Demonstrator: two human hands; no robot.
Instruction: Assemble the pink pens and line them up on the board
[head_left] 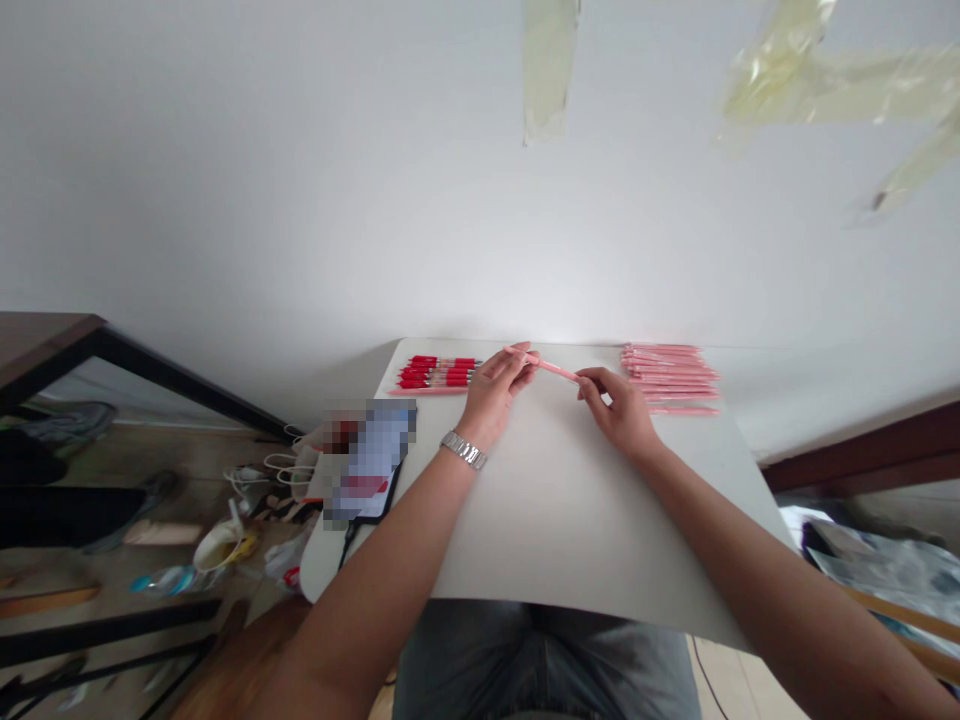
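Both my hands hold one pink pen [553, 368] above the far middle of a white table [570, 520]. My left hand [495, 392], with a metal watch on its wrist, grips the pen's left end with fingers closed. The pen's right end is pinched by my right hand [619, 410]. A row of pens with red grips [439, 373] lies at the table's far left. At the far right lies a row of pink pens [670, 378].
A phone [369, 462] with a cable lies at the table's left edge. A white wall stands right behind the table, with tape strips high up. Bags, cups and clutter cover the floor at left [225, 540]. More clutter sits at lower right.
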